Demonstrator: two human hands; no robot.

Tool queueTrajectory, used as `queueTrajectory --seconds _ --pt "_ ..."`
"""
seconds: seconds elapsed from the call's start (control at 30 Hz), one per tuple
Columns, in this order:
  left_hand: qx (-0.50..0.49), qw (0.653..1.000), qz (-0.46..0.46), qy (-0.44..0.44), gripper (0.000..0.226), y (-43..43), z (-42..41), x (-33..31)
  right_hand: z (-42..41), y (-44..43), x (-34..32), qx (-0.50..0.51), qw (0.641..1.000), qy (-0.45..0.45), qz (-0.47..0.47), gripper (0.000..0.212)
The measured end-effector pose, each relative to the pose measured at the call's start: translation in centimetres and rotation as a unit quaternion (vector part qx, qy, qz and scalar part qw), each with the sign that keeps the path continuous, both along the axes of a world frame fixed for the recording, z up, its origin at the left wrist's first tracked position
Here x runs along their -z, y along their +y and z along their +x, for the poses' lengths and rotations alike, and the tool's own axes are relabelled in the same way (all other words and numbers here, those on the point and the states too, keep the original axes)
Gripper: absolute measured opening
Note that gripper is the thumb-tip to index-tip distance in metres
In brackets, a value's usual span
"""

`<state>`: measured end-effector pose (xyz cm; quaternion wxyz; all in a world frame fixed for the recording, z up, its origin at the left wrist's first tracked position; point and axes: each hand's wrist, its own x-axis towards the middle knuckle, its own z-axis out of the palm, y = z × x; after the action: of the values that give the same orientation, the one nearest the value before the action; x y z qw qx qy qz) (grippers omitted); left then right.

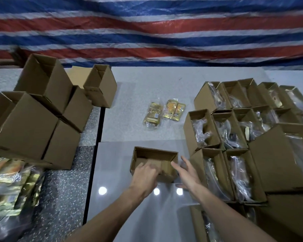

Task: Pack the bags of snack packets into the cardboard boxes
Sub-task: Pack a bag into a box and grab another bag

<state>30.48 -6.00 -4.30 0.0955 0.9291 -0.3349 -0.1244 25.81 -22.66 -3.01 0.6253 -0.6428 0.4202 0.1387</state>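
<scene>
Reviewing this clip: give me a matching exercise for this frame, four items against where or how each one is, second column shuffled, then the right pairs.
Items:
1. left hand
2. right hand
3. two loose snack bags
4. boxes on the right

States:
A. lying on the table beyond the open box
B. already holding clear bags
C. reaching down inside the open box
D. fingers straight at the open box's right wall

Pairs: 1-C, 2-D, 3-A, 4-B

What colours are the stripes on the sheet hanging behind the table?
Red, white and blue stripes on the sheet, seen in the head view.
</scene>
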Motion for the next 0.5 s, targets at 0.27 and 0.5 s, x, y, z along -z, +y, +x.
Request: queueTrajectory --seconds 0.27,0.5 --pt "0.026 0.99 -0.043 0.131 0.021 -1.2 2.2 -1.1 1.9 -0.8 3.6 -0.012 0.997 -0.001 -0.081 0.064" --pt "-0.238 0.932 -0.245 0.124 0.009 -1.2 10.8 -0.7 3.7 -1.9 4.2 0.009 0.995 0.036 -0.093 0.064"
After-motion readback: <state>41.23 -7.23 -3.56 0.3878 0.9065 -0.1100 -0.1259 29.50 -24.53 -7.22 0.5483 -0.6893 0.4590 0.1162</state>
